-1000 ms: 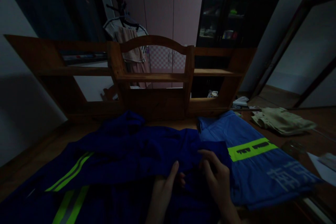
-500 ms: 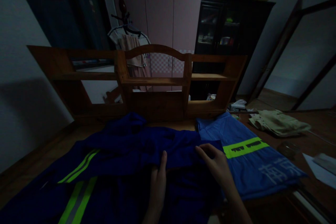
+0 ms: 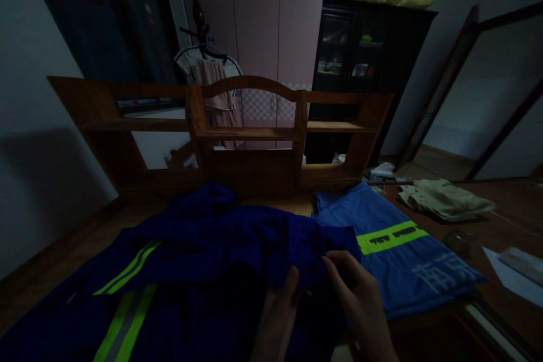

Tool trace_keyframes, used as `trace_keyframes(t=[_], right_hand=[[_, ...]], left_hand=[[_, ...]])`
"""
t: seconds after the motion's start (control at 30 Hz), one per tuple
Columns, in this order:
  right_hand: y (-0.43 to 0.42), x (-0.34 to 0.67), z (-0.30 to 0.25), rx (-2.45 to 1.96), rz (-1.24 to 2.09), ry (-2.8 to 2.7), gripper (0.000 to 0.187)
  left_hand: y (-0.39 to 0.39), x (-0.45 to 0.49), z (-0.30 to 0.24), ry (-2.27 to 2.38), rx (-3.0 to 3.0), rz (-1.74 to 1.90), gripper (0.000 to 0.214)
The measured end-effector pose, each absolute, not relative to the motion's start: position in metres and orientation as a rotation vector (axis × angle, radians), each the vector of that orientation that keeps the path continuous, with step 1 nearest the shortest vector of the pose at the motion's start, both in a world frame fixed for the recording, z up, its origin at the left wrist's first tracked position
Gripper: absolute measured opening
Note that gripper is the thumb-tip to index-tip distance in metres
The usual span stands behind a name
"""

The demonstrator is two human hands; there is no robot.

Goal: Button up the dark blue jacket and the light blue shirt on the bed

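A dark blue work jacket (image 3: 203, 249) with yellow-green reflective stripes lies spread across the desk below me. My left hand (image 3: 280, 308) grips the jacket's near edge at lower centre, thumb on top and the other fingers hidden under the cloth. To its right, my right hand (image 3: 354, 285) pinches the same garment, thumb and forefinger together at its right part. Beside that hand lies a lighter blue folded garment (image 3: 394, 271) with a bright yellow-green band and pale printed characters.
A wooden shelf unit (image 3: 250, 134) stands along the desk's back. Folded beige cloth (image 3: 445, 199), a clear glass dish (image 3: 460, 242) and white paper (image 3: 511, 274) lie to the right. Behind are a pink wardrobe (image 3: 258, 34) and a dark cabinet (image 3: 407, 56).
My left hand has slid right and slightly toward me along the jacket's edge. My right hand has shifted a little right and lower. The view has tilted slightly.
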State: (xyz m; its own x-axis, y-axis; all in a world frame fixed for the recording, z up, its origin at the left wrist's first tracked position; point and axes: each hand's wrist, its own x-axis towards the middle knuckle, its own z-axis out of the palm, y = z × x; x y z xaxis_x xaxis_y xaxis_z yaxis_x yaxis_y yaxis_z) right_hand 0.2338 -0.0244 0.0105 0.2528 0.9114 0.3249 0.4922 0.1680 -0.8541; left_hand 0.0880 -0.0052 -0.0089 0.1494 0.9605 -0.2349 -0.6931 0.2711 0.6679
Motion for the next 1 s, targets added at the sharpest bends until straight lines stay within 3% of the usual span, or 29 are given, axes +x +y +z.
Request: trace_keyframes(t=[0.13,0.27,0.77,1.0], right_hand=[[-0.028,0.229,0.009,-1.492,0.285,-1.39,0.015],[-0.041,0.228,0.008,-1.51,0.085,-1.313,0.014],[-0.045,0.225,-0.008,-1.427,0.684,-1.271,0.02],[-0.045,0.227,-0.011,-1.362,0.903,-1.17,0.028]], left_hand=[[-0.005,0.097,-0.022,0.875,0.806,1.263,0.067],[-0.003,0.099,-0.031,0.921,0.778,1.299,0.068],[-0.002,0.092,-0.038,0.702,0.739,0.974,0.041],[-0.001,0.089,-0.033,0.753,0.805,0.954,0.046]])
